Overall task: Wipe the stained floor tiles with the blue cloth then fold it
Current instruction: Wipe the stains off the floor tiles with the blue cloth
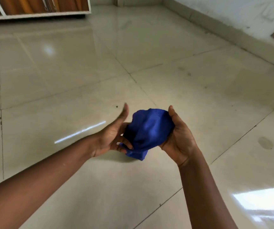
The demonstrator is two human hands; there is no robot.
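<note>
- The blue cloth (147, 131) is held bunched above the floor tiles (199, 100), clear of the floor — its lower corner hangs down.
- It is cupped by the right hand (179, 138), fingers curled behind it.
- Its near edge is pinched by the left hand (111, 136); the remaining fingers are spread.
- A dark stain (265, 142) is seen right of the cloth, a wooden cabinet (39, 7) far beyond it.
- No writing is legible.

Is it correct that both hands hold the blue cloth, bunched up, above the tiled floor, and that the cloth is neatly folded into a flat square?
Not quite. The head view shows the left hand and right hand holding the blue cloth above the tiled floor, but the cloth is a crumpled bundle, not a flat folded square.
</note>
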